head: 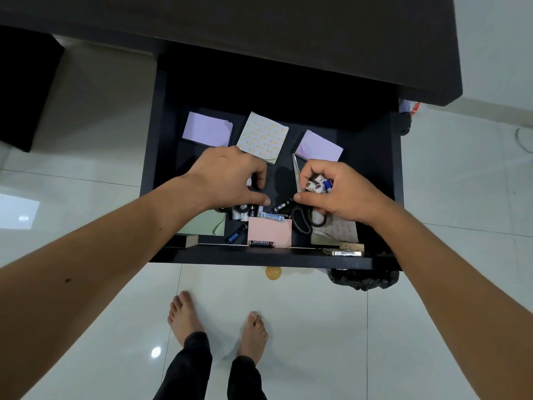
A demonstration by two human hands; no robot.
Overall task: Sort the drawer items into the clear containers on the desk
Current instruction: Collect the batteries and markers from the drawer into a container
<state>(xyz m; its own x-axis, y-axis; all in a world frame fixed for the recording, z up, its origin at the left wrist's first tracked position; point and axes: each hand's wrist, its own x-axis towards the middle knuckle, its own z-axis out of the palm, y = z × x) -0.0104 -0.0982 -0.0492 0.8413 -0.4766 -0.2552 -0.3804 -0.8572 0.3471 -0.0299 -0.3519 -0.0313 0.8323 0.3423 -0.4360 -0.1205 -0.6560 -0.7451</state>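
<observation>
At the open black drawer's front lip [259,256], small cylindrical batteries [248,212] lie loose: hard, slick, likely to roll, best pinched mid-body. The left hand [230,177] curls down onto them; the right hand [337,192] clutches a bundle of batteries [318,183]. Beyond lie steel scissors [302,209] and soft lilac paper pads [207,129].

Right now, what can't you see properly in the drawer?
- Drawer back, head view: dark under the desk.
- Batteries under the left hand: hidden, count unclear.
- Batteries in the right hand: fingers cover some.
- Clear containers: not in view.
</observation>
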